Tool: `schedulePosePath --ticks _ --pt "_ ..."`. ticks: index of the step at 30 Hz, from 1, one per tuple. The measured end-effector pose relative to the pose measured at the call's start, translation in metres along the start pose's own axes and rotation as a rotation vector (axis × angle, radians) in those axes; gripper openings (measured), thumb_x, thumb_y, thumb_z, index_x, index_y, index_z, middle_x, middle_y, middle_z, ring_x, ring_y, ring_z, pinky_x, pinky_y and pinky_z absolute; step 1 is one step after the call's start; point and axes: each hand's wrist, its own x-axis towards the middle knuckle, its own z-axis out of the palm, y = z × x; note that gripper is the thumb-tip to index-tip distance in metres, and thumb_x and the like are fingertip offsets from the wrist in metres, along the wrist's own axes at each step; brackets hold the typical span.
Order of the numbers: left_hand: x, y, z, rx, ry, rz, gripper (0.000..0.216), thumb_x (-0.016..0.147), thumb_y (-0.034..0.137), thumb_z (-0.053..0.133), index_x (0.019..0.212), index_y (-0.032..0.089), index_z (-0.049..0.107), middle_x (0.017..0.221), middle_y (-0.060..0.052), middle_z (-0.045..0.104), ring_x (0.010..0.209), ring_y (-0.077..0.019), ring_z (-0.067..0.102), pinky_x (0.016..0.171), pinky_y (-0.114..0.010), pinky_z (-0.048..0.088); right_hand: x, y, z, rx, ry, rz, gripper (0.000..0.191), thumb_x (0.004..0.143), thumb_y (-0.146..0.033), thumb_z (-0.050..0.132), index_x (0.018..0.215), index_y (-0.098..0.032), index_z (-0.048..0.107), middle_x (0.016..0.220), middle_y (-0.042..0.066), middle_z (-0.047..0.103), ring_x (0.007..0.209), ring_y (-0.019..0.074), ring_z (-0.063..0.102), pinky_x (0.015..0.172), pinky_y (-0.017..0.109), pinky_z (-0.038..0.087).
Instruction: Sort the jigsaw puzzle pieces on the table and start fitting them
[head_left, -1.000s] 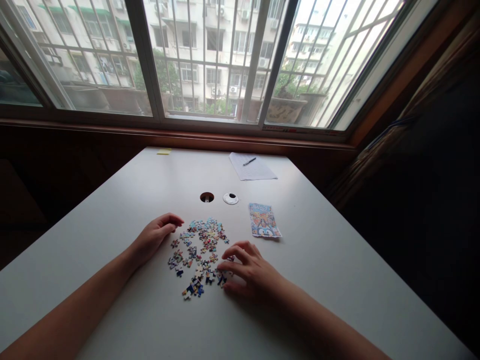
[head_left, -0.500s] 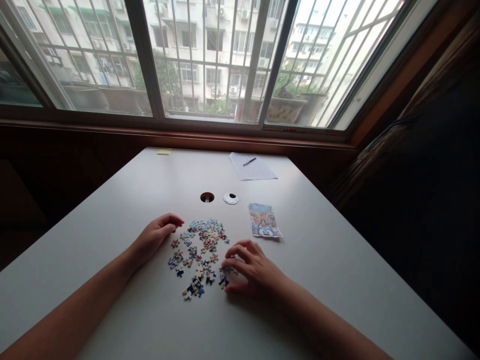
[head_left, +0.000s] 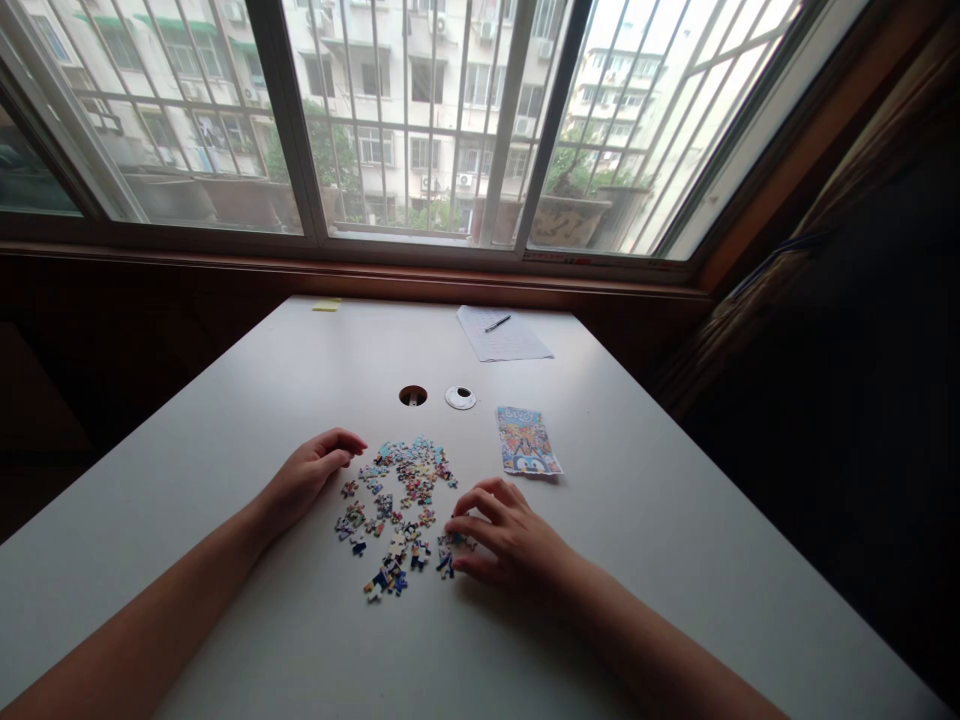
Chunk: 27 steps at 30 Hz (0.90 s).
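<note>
A loose spread of jigsaw puzzle pieces [head_left: 405, 545] lies on the white table [head_left: 300, 640], with blue ones at the far side and darker ones toward me. At the left edge of the spread my left hand [head_left: 319, 465] rests on its side, fingers loosely bent and nothing visible in it. My right hand [head_left: 499, 530] arches over a small group of puzzle pieces [head_left: 445, 558] at the right edge. Its thumb and fingers are apart, with pieces showing between them on the table. The palm side of this hand is hidden.
A colourful printed picture sheet [head_left: 529, 442] lies beyond my right hand. Farther back are a round cable hole [head_left: 413, 396], its white cover [head_left: 460, 398], papers [head_left: 510, 345] with a pen [head_left: 497, 324], and yellow sticky notes [head_left: 327, 304]. A barred window [head_left: 420, 130] stands behind.
My right thumb has drawn slightly nearer to the fingers over the pieces. The left hand stays where it was, and the view has shifted very slightly.
</note>
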Motion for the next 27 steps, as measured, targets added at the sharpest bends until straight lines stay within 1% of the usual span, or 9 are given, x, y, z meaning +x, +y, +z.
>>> schedulePosePath --ticks 6,12,15,22,27 --pt "0.0001 -0.0002 -0.0006 0.002 -0.005 -0.002 0.023 0.078 0.027 0.06 0.097 0.022 0.071 0.103 -0.004 0.069 0.099 -0.0238 0.058 0.088 -0.033 0.043 0.001 0.0003 -0.0011 -0.024 0.009 0.005 0.032 0.097 -0.047 0.06 0.12 -0.027 0.066 0.114 0.008 0.065 0.112 0.0267 0.048 0.097 0.043 0.041" --pt "0.0003 -0.0011 -0.0003 0.003 -0.003 -0.008 0.024 0.077 0.027 0.06 0.097 0.021 0.071 0.104 -0.005 0.069 0.101 -0.0246 0.058 0.09 -0.034 0.043 0.0017 0.0013 -0.0019 -0.04 0.031 -0.008 0.022 0.097 -0.033 0.06 0.117 -0.026 0.067 0.111 0.008 0.066 0.107 0.0245 0.051 0.094 0.042 0.044" --pt "0.0005 -0.0015 -0.0006 0.003 -0.001 -0.005 0.024 0.078 0.028 0.06 0.098 0.022 0.071 0.104 -0.005 0.069 0.1 -0.0242 0.058 0.089 -0.033 0.043 0.0022 0.0 -0.0038 -0.045 0.036 0.002 0.021 0.096 -0.029 0.061 0.115 -0.026 0.068 0.11 0.008 0.067 0.106 0.0245 0.051 0.094 0.041 0.045" --pt "0.0005 -0.0021 -0.0006 0.006 0.003 -0.01 0.024 0.077 0.028 0.06 0.097 0.022 0.071 0.104 -0.004 0.069 0.101 -0.0238 0.058 0.089 -0.032 0.043 0.0023 -0.0008 -0.0068 -0.031 0.045 0.007 0.022 0.095 -0.029 0.061 0.116 -0.025 0.068 0.109 0.008 0.067 0.105 0.0248 0.052 0.093 0.042 0.044" --pt "-0.0006 0.0009 0.0009 0.006 0.008 -0.009 0.025 0.076 0.029 0.06 0.097 0.02 0.071 0.104 -0.006 0.069 0.099 -0.0251 0.058 0.089 -0.034 0.045 0.0014 0.0008 -0.0088 -0.033 0.025 0.015 0.026 0.096 -0.037 0.061 0.118 -0.026 0.068 0.108 0.008 0.067 0.104 0.0258 0.052 0.093 0.044 0.044"
